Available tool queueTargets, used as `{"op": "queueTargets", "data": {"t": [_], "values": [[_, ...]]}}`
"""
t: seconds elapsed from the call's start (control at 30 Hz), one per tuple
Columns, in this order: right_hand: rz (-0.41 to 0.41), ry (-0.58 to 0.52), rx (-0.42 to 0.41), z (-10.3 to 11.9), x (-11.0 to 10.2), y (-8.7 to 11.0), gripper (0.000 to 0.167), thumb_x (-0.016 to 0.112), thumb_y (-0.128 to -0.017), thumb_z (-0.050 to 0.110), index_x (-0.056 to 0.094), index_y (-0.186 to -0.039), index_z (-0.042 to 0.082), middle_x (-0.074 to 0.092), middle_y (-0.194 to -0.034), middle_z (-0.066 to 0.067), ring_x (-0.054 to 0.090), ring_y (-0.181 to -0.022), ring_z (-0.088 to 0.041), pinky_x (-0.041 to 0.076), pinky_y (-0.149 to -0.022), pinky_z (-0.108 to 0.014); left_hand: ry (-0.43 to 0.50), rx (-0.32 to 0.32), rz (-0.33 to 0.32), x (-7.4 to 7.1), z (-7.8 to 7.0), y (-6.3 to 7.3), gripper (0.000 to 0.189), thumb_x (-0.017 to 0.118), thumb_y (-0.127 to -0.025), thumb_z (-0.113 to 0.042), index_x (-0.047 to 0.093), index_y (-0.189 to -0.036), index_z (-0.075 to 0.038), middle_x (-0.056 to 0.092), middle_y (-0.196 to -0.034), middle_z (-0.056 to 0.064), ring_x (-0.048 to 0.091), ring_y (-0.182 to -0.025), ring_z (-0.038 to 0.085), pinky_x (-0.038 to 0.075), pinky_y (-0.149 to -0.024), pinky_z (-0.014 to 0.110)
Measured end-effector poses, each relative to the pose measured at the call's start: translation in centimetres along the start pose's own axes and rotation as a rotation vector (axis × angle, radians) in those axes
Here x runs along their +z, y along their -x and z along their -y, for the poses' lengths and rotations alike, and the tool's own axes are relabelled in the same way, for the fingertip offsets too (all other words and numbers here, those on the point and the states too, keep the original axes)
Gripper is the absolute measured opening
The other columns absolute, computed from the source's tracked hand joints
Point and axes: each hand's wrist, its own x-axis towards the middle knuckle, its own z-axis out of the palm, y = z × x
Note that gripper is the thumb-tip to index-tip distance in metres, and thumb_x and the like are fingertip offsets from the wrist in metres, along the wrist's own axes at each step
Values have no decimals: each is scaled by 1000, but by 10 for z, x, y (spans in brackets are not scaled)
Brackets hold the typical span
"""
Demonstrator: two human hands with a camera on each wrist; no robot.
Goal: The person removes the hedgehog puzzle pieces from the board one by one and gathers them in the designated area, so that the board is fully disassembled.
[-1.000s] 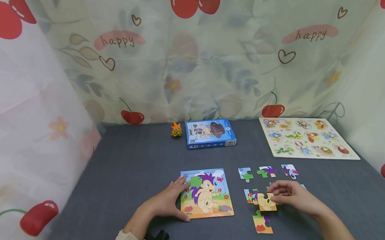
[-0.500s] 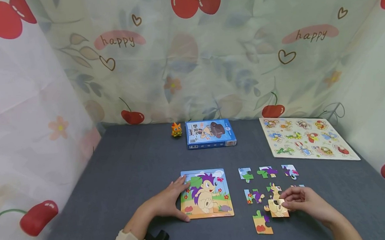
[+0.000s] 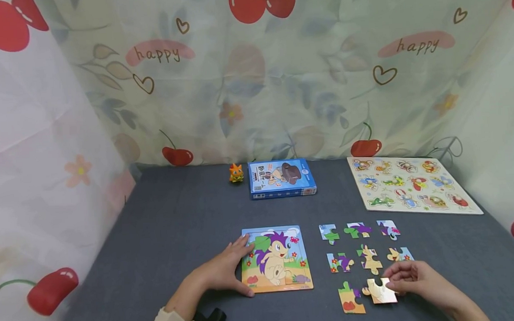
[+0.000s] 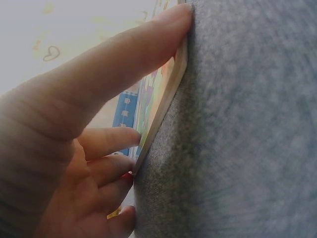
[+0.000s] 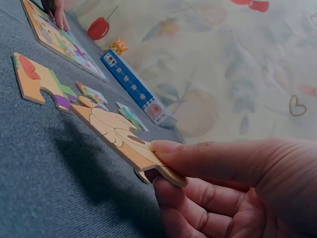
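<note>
My left hand lies along the left side of a square hedgehog puzzle board, fingers over the upper left edge, thumb at the near corner. In the right wrist view, my right hand pinches a jigsaw piece between thumb and fingers; it is tilted above the cloth with a shadow below. This cream and orange piece sits close right of the strawberry jigsaw piece in the head view. Behind it lie a middle jigsaw piece and a partly covered right jigsaw piece.
More loose pieces lie in rows, including an upper right piece and a left piece. Farther back are a blue box, a small orange figurine and an insect puzzle board. A patterned curtain encloses the dark table.
My right hand has carried the jigsaw piece right and nearer to me, from over the middle row to beside the strawberry piece, uncovering the pieces behind. The left hand stays put.
</note>
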Motion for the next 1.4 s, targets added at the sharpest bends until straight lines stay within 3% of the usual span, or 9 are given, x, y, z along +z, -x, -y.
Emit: {"op": "queueTargets", "data": {"t": [0.33, 0.47, 0.77, 1.07, 1.2, 1.4], "values": [[25, 14, 22, -9, -2, 3, 32, 59, -91, 22, 59, -105, -7, 64, -87, -1, 59, -74, -8, 51, -64, -25, -3, 9, 5, 0, 1, -1, 103, 79, -65, -52, 30, -147, -14, 9, -158, 6, 5, -146, 30, 11, -115, 55], [21, 55, -16, -10, 0, 3, 33, 60, -91, 21, 59, -104, -9, 63, -85, -2, 57, -72, -6, 50, -62, -24, 0, 8, 4, 0, 1, -1, 102, 79, -65, -52, 30, -147, -14, 9, -158, 6, 5, -146, 30, 11, -114, 56], [-51, 160, -47, -7, 8, 2, 33, 68, -84, 24, 62, -98, -6, 58, -79, -4, 51, -66, -2, 47, -57, -21, -2, -5, 6, -1, 0, 0, 102, 79, -65, -52, 30, -147, -14, 9, -158, 7, 6, -145, 33, 12, -114, 57], [-97, 191, -54, -5, 9, 1, 41, 72, -80, 28, 61, -100, -7, 59, -81, -6, 52, -67, -2, 49, -59, -22, -14, -2, 1, -1, 1, -3, 103, 79, -64, -52, 31, -146, -14, 9, -158, 7, 5, -145, 31, 12, -114, 57], [-86, 190, -119, -11, 7, 4, 43, 72, -80, 24, 59, -105, -8, 59, -87, -4, 52, -69, -1, 49, -60, -22, -14, -2, 2, 0, 1, -3, 102, 79, -65, -53, 31, -146, -14, 9, -158, 6, 5, -145, 31, 12, -114, 56], [-61, 290, -281, -20, 10, 8, 35, 72, -80, 21, 59, -105, 0, 55, -87, 8, 50, -70, -5, 45, -56, -21, -1, -2, 7, 0, 0, -2, 102, 79, -65, -51, 31, -146, -13, 9, -158, 8, 6, -145, 33, 12, -114, 57]]}}
